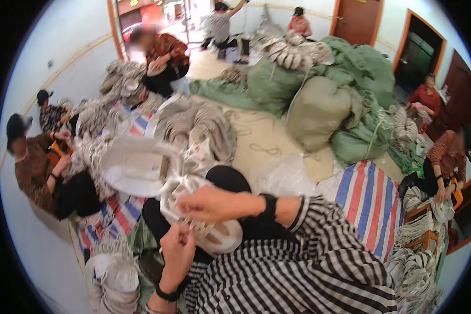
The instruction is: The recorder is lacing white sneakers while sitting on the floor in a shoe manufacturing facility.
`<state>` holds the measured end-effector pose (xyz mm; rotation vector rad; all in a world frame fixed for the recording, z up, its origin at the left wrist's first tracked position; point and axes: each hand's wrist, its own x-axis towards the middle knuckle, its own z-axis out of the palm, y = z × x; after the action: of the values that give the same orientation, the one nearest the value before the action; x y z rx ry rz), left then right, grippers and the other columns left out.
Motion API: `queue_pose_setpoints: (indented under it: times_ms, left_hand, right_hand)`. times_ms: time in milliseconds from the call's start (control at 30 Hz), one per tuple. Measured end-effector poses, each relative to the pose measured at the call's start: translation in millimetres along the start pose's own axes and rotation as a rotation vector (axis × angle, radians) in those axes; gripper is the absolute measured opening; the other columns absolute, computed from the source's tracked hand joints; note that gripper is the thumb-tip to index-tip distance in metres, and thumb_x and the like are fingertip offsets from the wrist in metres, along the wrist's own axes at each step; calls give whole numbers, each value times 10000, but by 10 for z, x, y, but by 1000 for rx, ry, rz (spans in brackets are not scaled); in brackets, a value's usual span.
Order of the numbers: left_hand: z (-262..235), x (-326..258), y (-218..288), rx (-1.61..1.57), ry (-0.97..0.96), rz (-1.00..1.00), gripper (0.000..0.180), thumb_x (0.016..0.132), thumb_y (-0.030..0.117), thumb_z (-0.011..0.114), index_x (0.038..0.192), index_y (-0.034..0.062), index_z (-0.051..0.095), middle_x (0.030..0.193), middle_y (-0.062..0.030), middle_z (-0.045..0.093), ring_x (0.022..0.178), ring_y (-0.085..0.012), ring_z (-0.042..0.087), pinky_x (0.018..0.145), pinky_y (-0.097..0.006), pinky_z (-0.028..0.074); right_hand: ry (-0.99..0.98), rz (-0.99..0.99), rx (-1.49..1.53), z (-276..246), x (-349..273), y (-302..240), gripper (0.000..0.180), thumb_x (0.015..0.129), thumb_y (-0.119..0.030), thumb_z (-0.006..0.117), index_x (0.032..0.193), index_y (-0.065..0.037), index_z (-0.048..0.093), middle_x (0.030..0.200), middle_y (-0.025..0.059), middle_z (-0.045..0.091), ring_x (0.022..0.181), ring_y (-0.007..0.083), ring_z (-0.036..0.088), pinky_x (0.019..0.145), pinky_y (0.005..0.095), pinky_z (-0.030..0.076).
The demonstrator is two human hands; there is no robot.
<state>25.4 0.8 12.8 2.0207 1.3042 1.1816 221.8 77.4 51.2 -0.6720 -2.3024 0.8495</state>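
A white shoe upper point(228, 236) with an openwork, strapped front lies across my lap, its front pointing up and left. Over its strapped part my right hand point(212, 203) reaches in from the right, fingers curled and closed; what lies between the fingertips is hidden. My left hand point(177, 254) is just below, beside the upper's left edge, with its fingers pinched together near the straps. Anything in that pinch is too small to make out. Thin light strands show between the two hands. Beyond the upper, a white oval plastic basin point(121, 166) holds a few small things.
Stacked pale shoe uppers point(193, 123) stand ahead, with another pile point(112, 277) at lower left. Large green sacks point(319, 112) fill the centre right. Striped sheeting point(369, 204) covers floor at right. Several people sit around, the nearest person point(47, 167) at left. Clear plastic point(285, 175) lies ahead.
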Motion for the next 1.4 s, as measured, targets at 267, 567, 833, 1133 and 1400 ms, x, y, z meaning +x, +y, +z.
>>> queue_pose_setpoints:
  times_ms: [267, 567, 833, 1133, 1400]
  left_hand:
    - [-75, 7, -142, -352, -88, -313, 90, 871, -23, 635, 911, 13, 563, 736, 29, 544, 621, -16, 480, 543, -194, 386]
    - [-114, 33, -33, -484, -145, -301, 188, 884, -40, 630, 1065, -1, 592, 851, 20, 586, 667, 0, 497, 589, -160, 392]
    - [-79, 403, 48, -51, -8, 39, 239, 817, 49, 671, 1051, 19, 634, 844, -52, 643, 775, -170, 573, 719, -302, 459]
    - [135, 551, -79, 273, -13, 126, 168, 723, 129, 733, 844, 57, 642, 707, -29, 538, 787, -221, 526, 745, -356, 396]
    - [141, 623, -57, 324, -70, 86, 159, 712, 138, 717, 784, 50, 606, 681, -65, 537, 795, -248, 534, 735, -386, 429]
  right_hand:
    - [172, 188, 334, -520, -57, 95, 63, 855, -41, 628, 908, -52, 595, 678, -34, 546, 593, 22, 467, 528, 217, 396]
    - [269, 334, 490, -824, -95, 76, 83, 870, -63, 647, 926, -46, 587, 711, -30, 564, 568, 42, 513, 486, 194, 413]
    - [268, 346, 533, -657, 107, 336, 94, 878, -112, 661, 917, -64, 590, 719, -56, 512, 576, 20, 464, 506, 186, 404]
    - [223, 339, 652, -765, 186, 448, 107, 835, -92, 688, 914, -51, 629, 662, -24, 548, 553, 54, 513, 504, 214, 447]
    - [205, 385, 723, -840, 275, 524, 98, 852, -87, 697, 921, -68, 630, 661, -24, 564, 521, 38, 484, 496, 210, 439]
